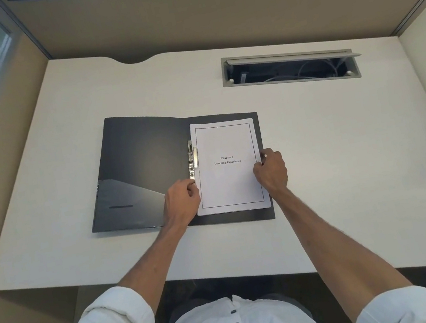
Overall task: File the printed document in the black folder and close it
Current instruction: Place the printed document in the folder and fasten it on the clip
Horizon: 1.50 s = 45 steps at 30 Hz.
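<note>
The black folder [139,168] lies open on the desk, its left flap with an inner pocket flat. The printed document [229,181], a white stack titled "Chapter 6 Learning Experience", rests on the folder's right half. A metal clip [192,159] runs along the spine at the document's left edge. My left hand [182,205] sits at the lower end of the clip, fingers curled against the paper's left edge. My right hand [272,171] pinches the document's right edge.
The white desk [349,165] is enclosed by tan partition walls. An open cable tray [289,69] with wires is set into the desk at the back right. The desk's front edge runs just above my lap.
</note>
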Each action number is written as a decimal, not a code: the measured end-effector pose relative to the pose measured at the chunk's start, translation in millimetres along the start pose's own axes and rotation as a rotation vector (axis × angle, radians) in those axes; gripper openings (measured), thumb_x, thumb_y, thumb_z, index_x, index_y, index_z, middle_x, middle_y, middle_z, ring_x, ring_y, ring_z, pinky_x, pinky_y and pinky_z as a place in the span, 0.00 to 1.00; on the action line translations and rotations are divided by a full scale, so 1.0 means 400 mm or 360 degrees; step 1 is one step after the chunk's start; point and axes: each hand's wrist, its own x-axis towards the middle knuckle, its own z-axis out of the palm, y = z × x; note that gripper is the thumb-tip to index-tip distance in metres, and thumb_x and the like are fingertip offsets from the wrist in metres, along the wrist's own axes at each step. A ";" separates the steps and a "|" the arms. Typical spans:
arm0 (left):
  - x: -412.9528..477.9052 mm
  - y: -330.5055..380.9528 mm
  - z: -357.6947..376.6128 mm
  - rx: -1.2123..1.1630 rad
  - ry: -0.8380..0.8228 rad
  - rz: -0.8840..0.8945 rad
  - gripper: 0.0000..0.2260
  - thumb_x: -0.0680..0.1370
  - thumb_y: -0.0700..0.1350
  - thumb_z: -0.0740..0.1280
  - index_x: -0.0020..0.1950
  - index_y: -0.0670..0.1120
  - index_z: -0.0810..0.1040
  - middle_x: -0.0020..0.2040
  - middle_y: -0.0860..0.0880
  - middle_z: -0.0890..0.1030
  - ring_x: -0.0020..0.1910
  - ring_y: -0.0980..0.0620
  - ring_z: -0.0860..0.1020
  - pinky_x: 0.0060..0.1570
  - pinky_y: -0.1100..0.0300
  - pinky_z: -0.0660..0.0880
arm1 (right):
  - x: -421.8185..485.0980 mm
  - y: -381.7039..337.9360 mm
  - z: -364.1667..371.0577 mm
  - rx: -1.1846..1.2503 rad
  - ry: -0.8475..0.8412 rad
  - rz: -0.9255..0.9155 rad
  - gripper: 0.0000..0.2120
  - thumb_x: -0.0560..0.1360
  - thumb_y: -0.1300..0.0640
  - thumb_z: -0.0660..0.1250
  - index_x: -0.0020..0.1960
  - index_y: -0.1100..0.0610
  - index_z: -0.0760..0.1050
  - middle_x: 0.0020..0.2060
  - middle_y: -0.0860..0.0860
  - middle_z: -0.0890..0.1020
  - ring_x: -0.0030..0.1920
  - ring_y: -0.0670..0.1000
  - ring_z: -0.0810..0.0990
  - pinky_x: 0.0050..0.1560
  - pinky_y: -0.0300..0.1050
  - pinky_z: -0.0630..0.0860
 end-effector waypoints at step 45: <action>-0.020 -0.099 0.042 0.0354 -0.0385 0.0823 0.50 0.76 0.60 0.72 0.90 0.49 0.48 0.90 0.53 0.54 0.89 0.50 0.55 0.85 0.35 0.54 | 0.294 -0.275 0.141 -0.0753 -0.0326 -0.1133 0.19 0.84 0.48 0.64 0.69 0.59 0.75 0.67 0.57 0.74 0.68 0.60 0.73 0.68 0.62 0.69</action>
